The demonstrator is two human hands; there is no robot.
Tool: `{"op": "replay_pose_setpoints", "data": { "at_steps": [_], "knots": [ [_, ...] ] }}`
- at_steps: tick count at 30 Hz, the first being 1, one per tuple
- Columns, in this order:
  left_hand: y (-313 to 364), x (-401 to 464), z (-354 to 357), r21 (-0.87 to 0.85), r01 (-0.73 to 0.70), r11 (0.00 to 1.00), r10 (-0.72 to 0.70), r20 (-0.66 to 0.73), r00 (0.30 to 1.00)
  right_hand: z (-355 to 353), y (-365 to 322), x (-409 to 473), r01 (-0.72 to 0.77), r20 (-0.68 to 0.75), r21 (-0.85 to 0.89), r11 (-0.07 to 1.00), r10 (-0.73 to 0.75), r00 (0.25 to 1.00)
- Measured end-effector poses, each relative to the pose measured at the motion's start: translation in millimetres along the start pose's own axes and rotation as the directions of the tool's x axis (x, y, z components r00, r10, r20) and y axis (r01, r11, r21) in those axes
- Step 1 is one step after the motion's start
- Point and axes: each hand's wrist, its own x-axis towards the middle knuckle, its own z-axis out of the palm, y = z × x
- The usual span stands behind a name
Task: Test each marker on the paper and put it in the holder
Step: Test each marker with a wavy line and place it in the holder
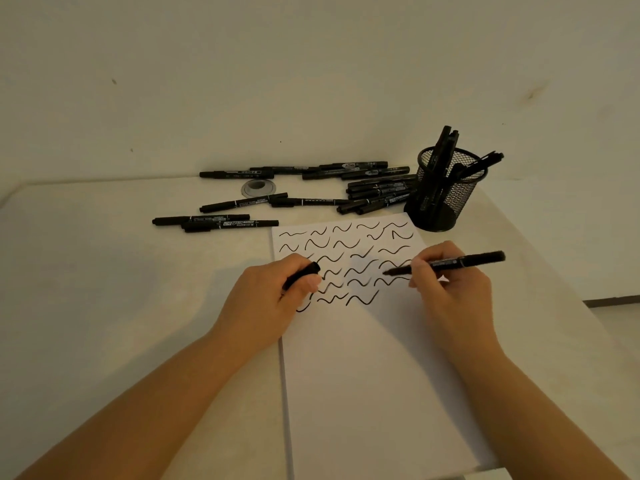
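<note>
Marker [446, 264] is gripped by the right hand [446, 289], right of frame centre, over the paper [363, 358]. Long axis runs near-horizontal; the bared tip points left, at or just above the sheet. Cap [301, 273] is pinched in the left hand [266, 299]. A short, light squiggle should be drawn in blank space below existing marks. Holder [446, 188], upper right, already contains markers; untested markers [311, 192] remain on the surface [138, 306].

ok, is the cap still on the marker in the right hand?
No: the right hand holds the marker with its tip bare over the paper, and the left hand grips the cap.
</note>
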Motion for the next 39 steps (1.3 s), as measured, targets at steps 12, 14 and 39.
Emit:
{"op": "replay_pose_setpoints", "data": {
  "at_steps": [12,14,39],
  "knots": [
    [5,-3,9,-0.056,0.013,0.998,-0.011,0.032,0.999,-4,-12,3,-0.189,0.269,0.523,0.831,0.049,0.962],
    [5,-3,10,-0.055,0.012,0.998,-0.010,0.035,0.999,-4,-10,4,-0.227,0.313,0.581,0.781,0.042,0.949],
    [17,-10,6,-0.127,-0.137,0.982,0.143,0.041,0.989,-1,-18,-6,-0.214,0.496,0.463,0.860,-0.052,0.867]
  ]
}}
